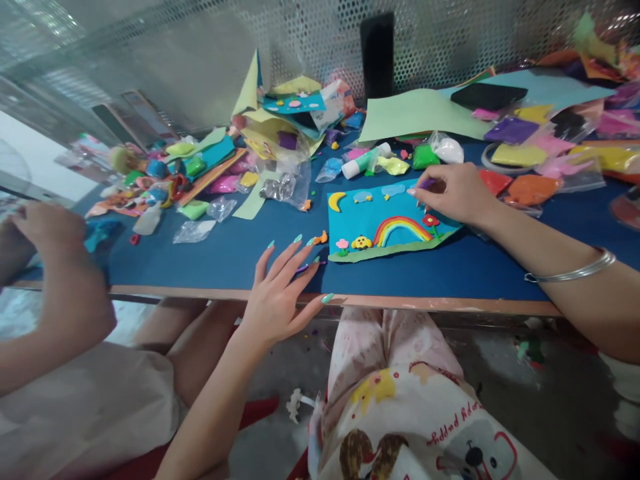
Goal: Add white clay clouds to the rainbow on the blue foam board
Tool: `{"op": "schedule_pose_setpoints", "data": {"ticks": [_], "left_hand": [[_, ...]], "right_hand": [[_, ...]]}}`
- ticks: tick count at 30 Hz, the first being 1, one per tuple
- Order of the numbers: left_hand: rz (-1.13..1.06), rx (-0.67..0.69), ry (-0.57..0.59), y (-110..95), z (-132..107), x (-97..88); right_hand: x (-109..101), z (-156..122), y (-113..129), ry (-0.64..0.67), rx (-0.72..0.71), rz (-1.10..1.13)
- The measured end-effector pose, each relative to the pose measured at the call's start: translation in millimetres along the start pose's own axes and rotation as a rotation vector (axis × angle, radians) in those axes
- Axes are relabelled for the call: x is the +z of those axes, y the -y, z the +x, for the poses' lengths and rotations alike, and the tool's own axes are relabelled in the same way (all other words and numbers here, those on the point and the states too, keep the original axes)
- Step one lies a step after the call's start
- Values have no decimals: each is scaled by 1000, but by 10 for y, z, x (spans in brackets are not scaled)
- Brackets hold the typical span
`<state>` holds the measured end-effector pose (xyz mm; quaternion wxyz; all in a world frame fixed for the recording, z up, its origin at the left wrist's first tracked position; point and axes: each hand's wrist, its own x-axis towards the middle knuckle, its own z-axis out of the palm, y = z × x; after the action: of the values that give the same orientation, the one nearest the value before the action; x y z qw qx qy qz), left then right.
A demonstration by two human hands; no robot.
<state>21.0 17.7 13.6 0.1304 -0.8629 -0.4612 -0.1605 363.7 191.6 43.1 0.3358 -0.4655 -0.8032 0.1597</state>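
Observation:
On the table lies a blue card (pixel 350 220) with modelling-clay shapes: a yellow moon (pixel 337 201), pale blue clouds, a rainbow (pixel 397 228), a yellow chick-like face (pixel 362 243), a pink flower (pixel 342 245) and a red flower (pixel 431 220). My right hand (pixel 457 192) is over the card's upper right part, thumb and fingers pinched on a small purple thing (pixel 427 183) whose kind I cannot make out. To the left of the card my left hand (pixel 280 293) rests with fingers spread. By its fingertips are an orange clay bit (pixel 321 237) and a thin purple stick (pixel 303 269), partly covered.
Bagged coloured clay (pixel 533 190) lies at the right, and more clay and papers are heaped at the left. Behind the card are a glue tube (pixel 366 161), a green sheet (pixel 420 115) and an upright phone (pixel 377 57). Another person's hand (pixel 45 230) works at far left.

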Motion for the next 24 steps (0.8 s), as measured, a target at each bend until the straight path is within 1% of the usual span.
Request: {"op": "schedule_pose_setpoints", "data": {"ticks": [2, 5, 8, 10, 12, 14, 16, 19, 24], "left_hand": [[1, -12, 13, -4, 8, 17], [17, -60, 49, 0, 46, 88], [30, -74, 57, 14, 62, 128], [38, -55, 30, 20, 42, 107], [49, -37, -22, 14, 9, 58], [58, -31, -74, -9, -20, 7], [68, -30, -96, -47, -30, -21], [86, -22, -59, -101, -6, 3], [81, -49, 32, -99, 57, 128]], "right_hand": [[-2, 0, 9, 6, 4, -5], [-10, -5, 27, 5, 12, 19], [-26, -12, 50, -85, 9, 46], [-38, -14, 63, -153, -4, 48], [-47, -16, 70, -184, -19, 46], [-50, -19, 71, -177, -22, 53], [-50, -24, 71, -163, -16, 62], [-43, -31, 69, -138, 6, 58], [-22, -26, 60, -184, -30, 28]]}}
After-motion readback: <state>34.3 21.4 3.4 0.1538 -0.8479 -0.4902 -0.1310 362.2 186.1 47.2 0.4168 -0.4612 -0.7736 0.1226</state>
